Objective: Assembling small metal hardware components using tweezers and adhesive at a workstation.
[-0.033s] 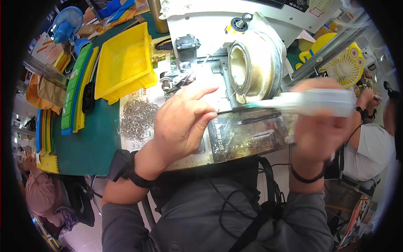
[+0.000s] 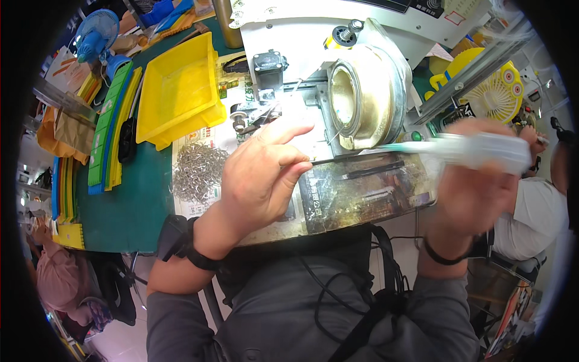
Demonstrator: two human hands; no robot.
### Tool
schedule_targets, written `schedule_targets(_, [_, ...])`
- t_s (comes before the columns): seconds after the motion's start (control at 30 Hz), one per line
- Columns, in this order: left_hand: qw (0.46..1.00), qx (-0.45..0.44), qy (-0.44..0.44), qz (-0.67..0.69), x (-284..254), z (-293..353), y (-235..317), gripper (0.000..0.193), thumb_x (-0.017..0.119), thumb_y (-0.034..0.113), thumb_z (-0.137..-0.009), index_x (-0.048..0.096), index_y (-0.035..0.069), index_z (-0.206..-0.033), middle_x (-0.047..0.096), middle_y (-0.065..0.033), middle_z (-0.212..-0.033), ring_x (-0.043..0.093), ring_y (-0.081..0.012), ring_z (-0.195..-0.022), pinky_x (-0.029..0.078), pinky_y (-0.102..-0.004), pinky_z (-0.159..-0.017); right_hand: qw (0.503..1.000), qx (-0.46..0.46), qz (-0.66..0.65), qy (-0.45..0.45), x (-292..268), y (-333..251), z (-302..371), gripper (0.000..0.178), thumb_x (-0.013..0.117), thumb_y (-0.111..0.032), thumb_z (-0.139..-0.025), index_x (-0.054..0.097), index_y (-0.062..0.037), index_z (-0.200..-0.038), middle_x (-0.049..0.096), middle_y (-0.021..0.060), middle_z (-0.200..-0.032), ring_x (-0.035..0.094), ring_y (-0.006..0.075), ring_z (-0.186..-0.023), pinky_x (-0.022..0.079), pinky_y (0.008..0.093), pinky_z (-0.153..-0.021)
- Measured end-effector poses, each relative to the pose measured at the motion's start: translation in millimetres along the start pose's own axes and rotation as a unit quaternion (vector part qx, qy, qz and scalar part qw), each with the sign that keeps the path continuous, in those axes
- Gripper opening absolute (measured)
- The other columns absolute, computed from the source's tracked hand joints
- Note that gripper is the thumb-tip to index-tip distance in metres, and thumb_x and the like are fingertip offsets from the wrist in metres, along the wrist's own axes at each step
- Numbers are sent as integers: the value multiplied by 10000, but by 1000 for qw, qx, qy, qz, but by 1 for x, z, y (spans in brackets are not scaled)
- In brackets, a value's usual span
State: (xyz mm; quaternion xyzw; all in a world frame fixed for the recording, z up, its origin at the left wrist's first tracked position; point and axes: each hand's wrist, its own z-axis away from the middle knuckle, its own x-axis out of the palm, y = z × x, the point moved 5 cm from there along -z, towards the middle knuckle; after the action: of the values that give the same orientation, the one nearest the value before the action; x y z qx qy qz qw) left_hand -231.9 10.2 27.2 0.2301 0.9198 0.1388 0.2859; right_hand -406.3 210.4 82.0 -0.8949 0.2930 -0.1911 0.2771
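My left hand (image 2: 256,175) is over the near part of the bench, in front of a metal fixture (image 2: 256,111). One finger is stretched out while another pinches with the thumb on something too small to make out. A thin dark shank (image 2: 344,157) runs rightward from these fingertips. My right hand (image 2: 473,187), smeared by motion, is closed round a tool with a whitish translucent handle (image 2: 482,151) and a greenish neck; its exact kind is unclear. The shank seems to belong to this tool. Just beyond it stands a round metal wheel (image 2: 377,102) in a housing.
Small bent metal pieces (image 2: 199,172) lie heaped left of my left hand. Behind them is a yellow bin (image 2: 181,90), with green, blue and yellow strips (image 2: 111,127) beside it. A yellow fan (image 2: 494,84) and another person (image 2: 537,199) are at the right.
My right hand and the whitish-handled tool have shifted to the right, with more of the dark shank showing. My left hand stays in place.
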Motion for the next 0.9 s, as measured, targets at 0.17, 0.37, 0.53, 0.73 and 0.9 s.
schedule_targets(0.17, [999,-27,-28,-23,3,0,4,189,747,32,-830,616,48,-966,694,-203,-1158,670,-394,-960,536,-415,-801,992,23,96,74,-137,-27,-6,453,634,-91,-982,478,31,-1389,592,154,-1297,607,275,-1155,491,428,-1009])
schedule_targets(0.37, [996,-81,-34,-35,-2,11,2,58,657,23,-915,626,-8,-955,662,-266,-1213,634,-420,-1162,482,-458,-1011,951,15,202,232,-259,-36,-66,225,691,-81,-953,654,35,-1142,693,73,-1091,678,186,-961,562,326,-813])
schedule_targets(0.53, [996,-66,-34,-49,3,11,4,71,626,53,-962,585,-4,-965,644,-269,-1251,611,-410,-1210,449,-462,-1054,913,4,334,232,-276,-47,-105,280,741,-155,-924,684,42,-1115,719,82,-1044,693,160,-902,568,302,-793])
schedule_targets(0.73, [995,-73,-38,-54,5,10,4,68,617,49,-967,578,-6,-960,645,-267,-1248,607,-403,-1216,444,-466,-1061,839,69,516,157,-258,-22,-128,457,824,-326,-825,714,46,-1065,749,102,-944,701,137,-804,545,278,-733])
schedule_targets(0.9, [995,-81,-35,-50,2,10,8,45,632,19,-941,607,-11,-963,651,-266,-1235,625,-403,-1184,459,-449,-1045,856,57,487,165,-235,-22,-129,320,697,-273,-961,699,-4,-1134,718,28,-951,656,101,-841,512,239,-716])
